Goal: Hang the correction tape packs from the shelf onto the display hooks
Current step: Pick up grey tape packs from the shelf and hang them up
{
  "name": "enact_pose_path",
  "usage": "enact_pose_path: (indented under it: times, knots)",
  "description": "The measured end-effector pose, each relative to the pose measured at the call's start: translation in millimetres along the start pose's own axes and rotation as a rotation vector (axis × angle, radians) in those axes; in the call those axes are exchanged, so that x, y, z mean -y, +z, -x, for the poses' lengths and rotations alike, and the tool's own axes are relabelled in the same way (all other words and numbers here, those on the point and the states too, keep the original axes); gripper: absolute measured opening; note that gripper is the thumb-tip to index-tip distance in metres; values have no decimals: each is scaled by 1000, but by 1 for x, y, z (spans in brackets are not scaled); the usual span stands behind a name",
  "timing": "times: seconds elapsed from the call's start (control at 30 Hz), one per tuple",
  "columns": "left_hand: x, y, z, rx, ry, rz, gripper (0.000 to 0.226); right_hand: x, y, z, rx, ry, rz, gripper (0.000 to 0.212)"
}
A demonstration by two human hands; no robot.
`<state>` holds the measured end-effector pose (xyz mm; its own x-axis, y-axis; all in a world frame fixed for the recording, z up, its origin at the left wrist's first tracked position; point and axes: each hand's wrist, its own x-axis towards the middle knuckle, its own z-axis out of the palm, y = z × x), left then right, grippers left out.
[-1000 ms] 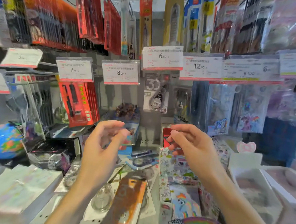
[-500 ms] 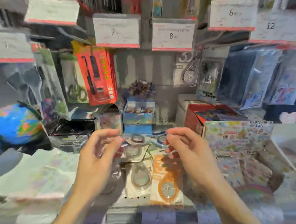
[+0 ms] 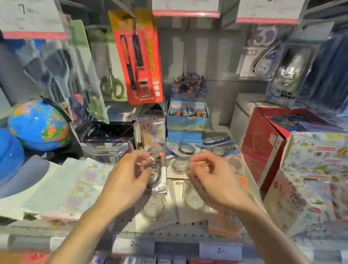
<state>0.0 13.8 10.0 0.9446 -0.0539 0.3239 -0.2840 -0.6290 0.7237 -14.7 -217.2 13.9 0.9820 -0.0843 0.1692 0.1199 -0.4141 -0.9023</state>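
Several correction tape packs [image 3: 194, 197] lie in a loose pile on the grey shelf [image 3: 162, 228], clear blisters on white and orange cards. My left hand [image 3: 128, 178] hovers over the pile's left side, its fingertips pinching a clear pack with a small red tag [image 3: 160, 154]. My right hand [image 3: 215, 178] is over the pile's right side, fingers curled, tips near the edge of a clear pack [image 3: 185, 150]; blur hides whether it grips. Hung correction tape packs [image 3: 260, 55] show on a hook at upper right.
A red pen pack [image 3: 141, 57] and scissors [image 3: 112, 86] hang at upper left. Globes [image 3: 37, 124] stand left, a blue display box [image 3: 187, 120] behind the pile, red [image 3: 264, 148] and sticker-covered boxes [image 3: 317, 183] right. Price tags [image 3: 186, 0] hang overhead.
The view has tilted down from the hooks toward the shelf. Both hands have dropped from mid-air onto the pile of packs, and my left fingers have closed on one.
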Motion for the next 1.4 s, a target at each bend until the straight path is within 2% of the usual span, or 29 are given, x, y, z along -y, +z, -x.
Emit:
enact_pose_path:
  times: [0.07,0.17,0.23,0.33,0.5,0.63,0.8,0.87,0.97,1.03,1.2,1.27,1.4]
  knots:
    - [3,3,-9,70,37,-241,37,-6,11,-14,74,-4,107,7]
    - [5,7,-18,178,49,-571,30,-7,25,-28,189,-53,298,16]
    - [10,7,-21,214,46,-681,32,-6,30,-34,236,-84,440,19]
    - [16,6,-25,272,58,-701,37,-5,36,-40,266,-119,571,33]
    - [13,5,-26,342,39,-526,26,-4,42,-39,343,-120,637,41]
    - [10,5,-26,313,-19,-414,19,-7,37,-36,356,-147,544,31]
    - [7,9,-27,329,-93,-409,44,-12,38,-29,361,-145,542,36]
    - [8,11,-27,300,-103,-338,49,-13,38,-29,351,-144,523,37]
    - [12,10,-27,221,-146,-162,75,-17,39,-28,337,-124,480,38]
    - [15,10,-26,162,-192,-48,88,-21,40,-27,322,-69,404,33]
    - [22,14,-25,110,-297,339,73,-30,46,-29,254,55,64,5]
    - [22,15,-26,109,-299,427,60,-28,47,-29,215,89,-98,11]
    - [21,17,-27,143,-272,573,63,-18,46,-29,153,154,-349,21]
